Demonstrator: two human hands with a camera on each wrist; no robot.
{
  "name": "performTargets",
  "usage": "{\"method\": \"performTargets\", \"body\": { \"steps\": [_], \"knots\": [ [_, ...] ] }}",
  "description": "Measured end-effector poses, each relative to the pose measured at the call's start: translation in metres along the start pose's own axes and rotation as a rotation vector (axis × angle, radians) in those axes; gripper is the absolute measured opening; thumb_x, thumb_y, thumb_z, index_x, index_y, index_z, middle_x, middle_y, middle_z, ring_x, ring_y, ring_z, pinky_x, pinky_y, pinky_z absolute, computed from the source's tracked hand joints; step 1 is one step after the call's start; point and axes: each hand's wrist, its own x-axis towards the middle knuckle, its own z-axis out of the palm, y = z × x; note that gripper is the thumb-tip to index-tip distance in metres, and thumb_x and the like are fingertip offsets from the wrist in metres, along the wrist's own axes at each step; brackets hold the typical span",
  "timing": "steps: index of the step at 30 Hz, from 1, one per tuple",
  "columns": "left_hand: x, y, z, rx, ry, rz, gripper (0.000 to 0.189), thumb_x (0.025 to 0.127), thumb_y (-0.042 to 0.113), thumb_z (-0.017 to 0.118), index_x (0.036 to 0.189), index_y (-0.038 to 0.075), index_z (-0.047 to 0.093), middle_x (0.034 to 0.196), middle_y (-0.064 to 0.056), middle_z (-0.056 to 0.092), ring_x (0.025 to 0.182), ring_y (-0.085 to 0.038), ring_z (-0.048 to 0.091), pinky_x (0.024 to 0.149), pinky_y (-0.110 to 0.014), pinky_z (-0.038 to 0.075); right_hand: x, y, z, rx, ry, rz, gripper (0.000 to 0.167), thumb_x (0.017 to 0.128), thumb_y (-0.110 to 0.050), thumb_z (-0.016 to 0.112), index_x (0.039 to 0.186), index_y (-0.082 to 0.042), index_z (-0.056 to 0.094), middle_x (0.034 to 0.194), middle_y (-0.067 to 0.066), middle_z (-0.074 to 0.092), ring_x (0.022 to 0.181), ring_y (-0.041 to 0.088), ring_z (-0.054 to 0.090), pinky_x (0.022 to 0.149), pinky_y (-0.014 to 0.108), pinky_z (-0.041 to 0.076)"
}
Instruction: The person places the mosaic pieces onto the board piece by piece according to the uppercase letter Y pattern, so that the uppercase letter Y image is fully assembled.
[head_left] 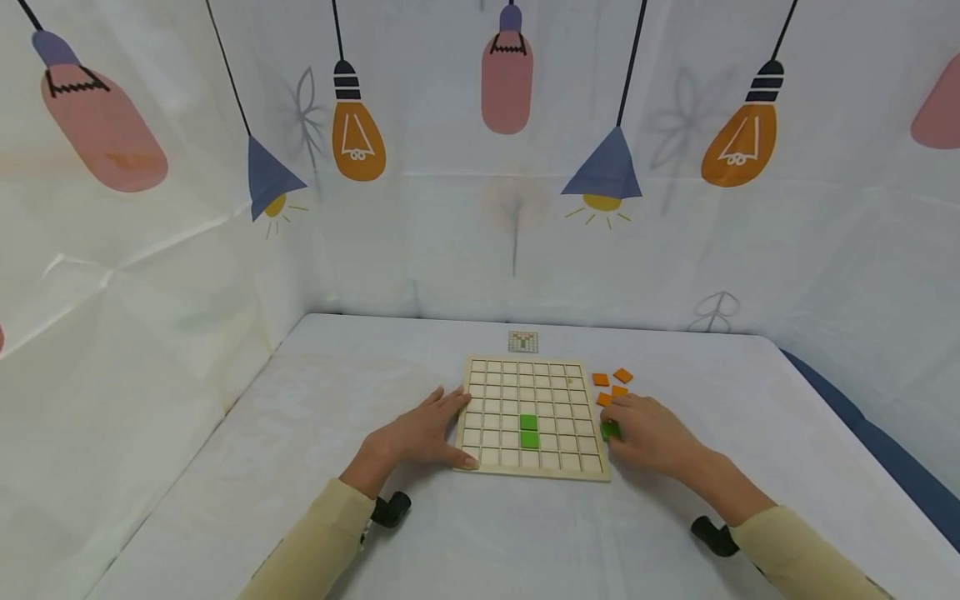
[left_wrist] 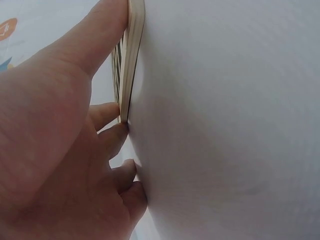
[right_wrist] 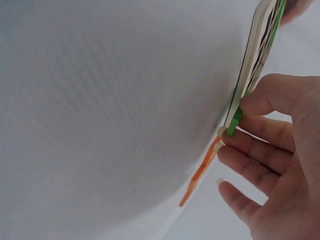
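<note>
A pale wooden grid board [head_left: 491,437] lies on the table, with two green square tiles [head_left: 529,439] set one above the other in its cells. At its left side rests my left hand [head_left: 423,429], fingers spread along the edge and thumb on the near left corner. In the left wrist view the thumb [left_wrist: 102,37] lies along the board's rim [left_wrist: 132,60]. My right hand [head_left: 656,433], just off the board's right edge, pinches a green tile [right_wrist: 234,124] between thumb and fingers. Several orange square tiles [head_left: 601,379] lie beyond that hand, its fingertips close to the nearest.
Behind the board lies a small card [head_left: 522,342] printed with a grid pattern. The white table [head_left: 360,358] meets a hanging sheet [head_left: 450,250] printed with lamps at the back and left. Dark blue cloth [head_left: 862,425] shows past the right edge.
</note>
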Motion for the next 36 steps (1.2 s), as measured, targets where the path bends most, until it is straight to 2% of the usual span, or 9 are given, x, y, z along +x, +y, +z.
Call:
{"method": "performTargets", "body": {
  "steps": [6, 14, 22, 27, 36],
  "knots": [
    [0.001, -0.002, 0.001, 0.01, 0.001, 0.006, 0.108, 0.075, 0.059, 0.08, 0.158, 0.016, 0.027, 0.167, -0.002, 0.021, 0.156, -0.034, 0.009, 0.123, -0.051, 0.025, 0.001, -0.006, 0.0, 0.008, 0.024, -0.04, 0.018, 0.079, -0.011, 0.072, 0.096, -0.014, 0.073, 0.095, -0.004, 0.068, 0.082, 0.01, 0.055, 0.084, 0.042, 0.052],
    [0.001, -0.002, 0.002, 0.015, 0.005, 0.0, 0.109, 0.074, 0.06, 0.08, 0.158, 0.016, 0.028, 0.167, -0.002, 0.022, 0.156, -0.033, 0.01, 0.123, -0.052, 0.025, 0.009, -0.008, 0.01, -0.018, 0.063, -0.096, 0.013, 0.081, -0.016, 0.073, 0.095, -0.016, 0.073, 0.087, -0.01, 0.062, 0.073, 0.005, 0.046, 0.07, 0.026, 0.046],
    [0.0, -0.001, 0.001, 0.017, -0.002, 0.005, 0.107, 0.076, 0.056, 0.08, 0.158, 0.014, 0.026, 0.167, -0.003, 0.02, 0.156, -0.034, 0.009, 0.123, -0.052, 0.024, 0.015, -0.014, 0.008, -0.03, 0.076, -0.079, 0.015, 0.082, -0.015, 0.073, 0.097, -0.014, 0.072, 0.092, -0.006, 0.064, 0.082, 0.009, 0.054, 0.076, 0.032, 0.051],
    [0.0, -0.001, -0.001, 0.013, 0.0, 0.007, 0.107, 0.076, 0.056, 0.08, 0.159, 0.015, 0.026, 0.167, -0.003, 0.02, 0.156, -0.034, 0.008, 0.123, -0.052, 0.024, 0.02, -0.02, 0.006, -0.015, 0.096, -0.096, 0.016, 0.082, -0.013, 0.073, 0.098, -0.012, 0.073, 0.095, -0.004, 0.066, 0.084, 0.012, 0.058, 0.08, 0.035, 0.053],
    [0.001, -0.004, 0.002, 0.003, 0.001, 0.006, 0.108, 0.075, 0.059, 0.08, 0.158, 0.016, 0.027, 0.167, -0.002, 0.02, 0.156, -0.033, 0.009, 0.123, -0.051, 0.025, 0.027, -0.024, 0.014, 0.018, 0.098, -0.116, 0.012, 0.084, -0.011, 0.071, 0.096, -0.015, 0.072, 0.09, -0.008, 0.064, 0.078, 0.007, 0.052, 0.072, 0.027, 0.049]
  ]
}}
